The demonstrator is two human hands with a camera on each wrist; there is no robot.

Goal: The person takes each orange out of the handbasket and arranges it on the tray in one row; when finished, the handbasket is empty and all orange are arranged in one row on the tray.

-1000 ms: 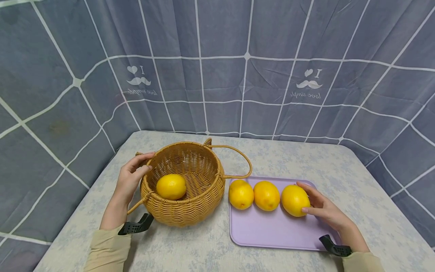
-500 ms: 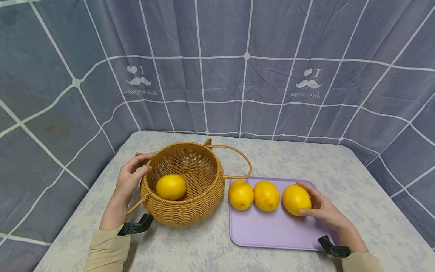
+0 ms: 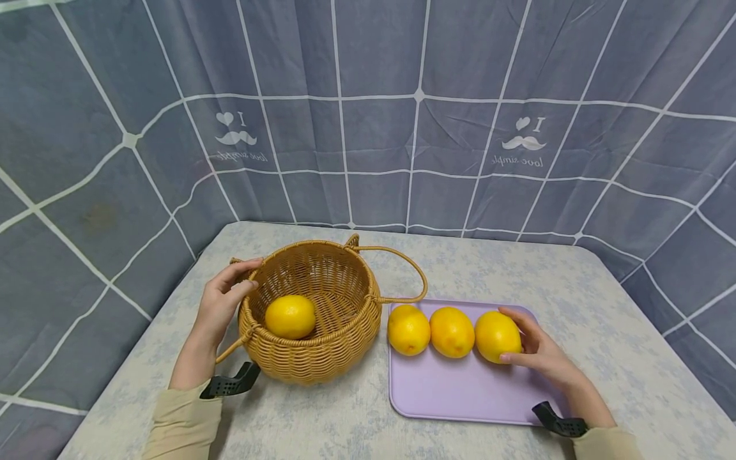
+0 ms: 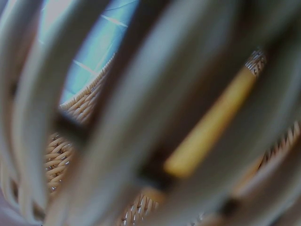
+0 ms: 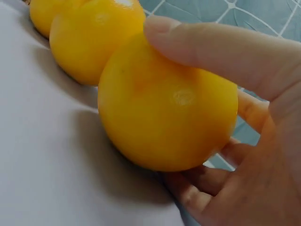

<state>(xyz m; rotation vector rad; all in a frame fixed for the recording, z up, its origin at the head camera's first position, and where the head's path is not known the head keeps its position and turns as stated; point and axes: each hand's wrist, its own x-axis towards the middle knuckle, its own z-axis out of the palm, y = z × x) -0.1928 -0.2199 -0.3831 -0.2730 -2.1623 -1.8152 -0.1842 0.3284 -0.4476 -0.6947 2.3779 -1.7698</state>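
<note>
In the head view my left hand (image 3: 221, 300) grips the left rim of a round wicker basket (image 3: 313, 361), fingers at the back and thumb over the edge. One lemon (image 3: 290, 317) lies inside it. My right hand (image 3: 543, 354) holds the rightmost lemon (image 3: 496, 337) of a row of three, with the thumb on its near side and fingers behind. The middle lemon (image 3: 452, 332) and the left lemon (image 3: 408, 329) sit beside it on a purple tray (image 3: 454, 393). Up close in the right wrist view, the thumb presses the held lemon (image 5: 164, 113). Blurred wicker strands (image 4: 136, 103) fill the left wrist view.
The basket's right loop handle (image 3: 416, 271) sticks out over the tray's back left corner. A pale patterned tabletop (image 3: 322, 421) lies under everything. Behind and at the sides hangs a grey-blue curtain (image 3: 379, 134) with white lines.
My right hand and its lemon shift slightly right, then back left, closer to the middle lemon. The left hand and the basket stay where they were.
</note>
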